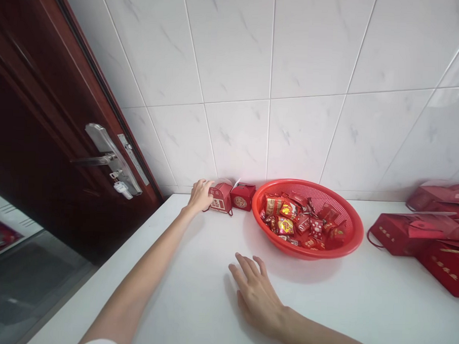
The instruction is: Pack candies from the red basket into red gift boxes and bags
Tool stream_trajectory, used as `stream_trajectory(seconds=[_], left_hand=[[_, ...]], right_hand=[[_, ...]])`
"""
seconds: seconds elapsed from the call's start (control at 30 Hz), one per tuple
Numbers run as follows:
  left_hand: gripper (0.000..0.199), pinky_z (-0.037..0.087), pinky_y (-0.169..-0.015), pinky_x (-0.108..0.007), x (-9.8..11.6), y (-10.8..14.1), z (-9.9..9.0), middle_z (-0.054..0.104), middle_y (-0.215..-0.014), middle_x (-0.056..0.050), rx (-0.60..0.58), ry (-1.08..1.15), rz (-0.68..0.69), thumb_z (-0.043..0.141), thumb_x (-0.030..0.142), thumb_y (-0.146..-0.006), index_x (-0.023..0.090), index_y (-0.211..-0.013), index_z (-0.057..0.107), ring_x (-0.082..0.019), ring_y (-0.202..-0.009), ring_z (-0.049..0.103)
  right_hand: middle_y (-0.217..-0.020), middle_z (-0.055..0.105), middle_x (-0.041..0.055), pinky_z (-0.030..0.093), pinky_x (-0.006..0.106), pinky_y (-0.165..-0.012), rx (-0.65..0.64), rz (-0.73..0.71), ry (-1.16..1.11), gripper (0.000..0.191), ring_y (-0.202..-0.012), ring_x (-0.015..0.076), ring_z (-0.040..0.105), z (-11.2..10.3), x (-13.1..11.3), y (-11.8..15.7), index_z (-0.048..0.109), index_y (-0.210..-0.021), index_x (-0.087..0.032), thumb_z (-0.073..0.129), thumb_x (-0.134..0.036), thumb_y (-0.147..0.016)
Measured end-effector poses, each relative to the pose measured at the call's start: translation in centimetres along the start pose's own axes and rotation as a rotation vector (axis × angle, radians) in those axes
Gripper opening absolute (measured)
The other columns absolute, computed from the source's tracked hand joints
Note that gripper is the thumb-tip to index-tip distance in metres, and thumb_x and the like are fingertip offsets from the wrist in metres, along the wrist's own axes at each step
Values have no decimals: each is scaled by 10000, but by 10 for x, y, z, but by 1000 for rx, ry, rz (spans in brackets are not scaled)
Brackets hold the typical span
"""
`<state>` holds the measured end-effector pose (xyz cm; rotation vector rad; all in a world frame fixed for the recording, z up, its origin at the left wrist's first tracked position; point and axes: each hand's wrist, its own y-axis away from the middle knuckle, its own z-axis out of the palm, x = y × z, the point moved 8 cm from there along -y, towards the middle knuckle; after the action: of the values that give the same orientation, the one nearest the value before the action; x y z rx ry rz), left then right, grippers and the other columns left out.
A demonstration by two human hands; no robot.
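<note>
- Leftmost, the dark red door (37,133) meets the white counter (178,301) at its corner; you see one steel lever handle (101,159), with one small white fob (122,189) hanging below it.
- Your left hand (201,195), arm extended, touches the left side of a red paper gift box (221,198). Whether it grips the box or only rests there, you cannot tell. The reach is long because the box sits back against the wall tiles (234,136).
- Just right of it stands a second, smaller red box (242,196), touching or nearly touching the first: two boxes in all, apparently lined up along the wall.
- Your right hand (256,295), apart from the left, lies open with fingers spread on the counter, just below the basket and touching nothing else.
- Next comes one round red plastic mesh basket (358,233). Its raised rim appears to keep the loose wrapped sweets (286,225) together; they are too heaped to count exactly, at least a dozen.
- Rightmost, folded red gift boxes (442,265) lie overlapping at the counter's far end, set aside from the basket; at least three show, but the overlap hides the exact count.
</note>
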<state>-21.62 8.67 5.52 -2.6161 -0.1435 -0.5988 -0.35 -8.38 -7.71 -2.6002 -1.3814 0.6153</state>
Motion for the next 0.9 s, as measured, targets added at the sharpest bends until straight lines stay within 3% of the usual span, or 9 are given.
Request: stream_trajectory(seconds=[0.07,0.2,0.37,0.5,0.67,0.9], left_hand=[[446,419,-1103,-586,-13,-5,5,620,-1274,-183,-10,-29,-40,581,29,-653,162,-1056,720,-425,-1296,516],[295,445,-1099,-528,-23,-4,13,669,-1182,-115,-15,-36,-50,605,70,-684,223,-908,721,-359,-1228,578],[138,487,-1059,-453,-19,8,-2,714,-1055,-78,40,27,1,610,102,-727,225,-701,666,-287,-1084,668],[128,512,-1022,-390,-11,38,-25,747,-1011,-39,90,100,70,599,137,-734,223,-735,693,-239,-1024,696],[97,553,-900,-349,10,90,-52,753,-900,-16,171,309,249,641,251,-784,227,-752,729,-209,-894,711],[109,571,-809,-265,48,142,-50,736,-861,1,148,410,338,662,203,-854,234,-831,763,-155,-824,708]], right_hand=[[-1519,469,300,359,664,-1096,51,-9,95,596,-1360,397,492,2,2,2,496,-1429,-75,517,-64,-833],[-1469,524,302,383,640,-1072,163,-9,217,553,-1305,371,542,-2,4,5,525,-1383,-85,508,-42,-832],[-1438,557,289,365,612,-1081,248,-22,281,510,-1285,345,549,-5,4,9,550,-1347,-100,507,-43,-843],[-1452,543,286,322,606,-1104,252,-16,273,478,-1295,341,532,-3,5,11,550,-1356,-104,499,-61,-882],[-1449,554,270,272,597,-1123,281,7,323,465,-1279,332,530,-8,6,10,572,-1330,-117,495,-59,-874],[-1353,617,277,148,584,-1152,441,-4,437,399,-1209,329,549,-31,-3,14,623,-1222,-97,516,-51,-841]])
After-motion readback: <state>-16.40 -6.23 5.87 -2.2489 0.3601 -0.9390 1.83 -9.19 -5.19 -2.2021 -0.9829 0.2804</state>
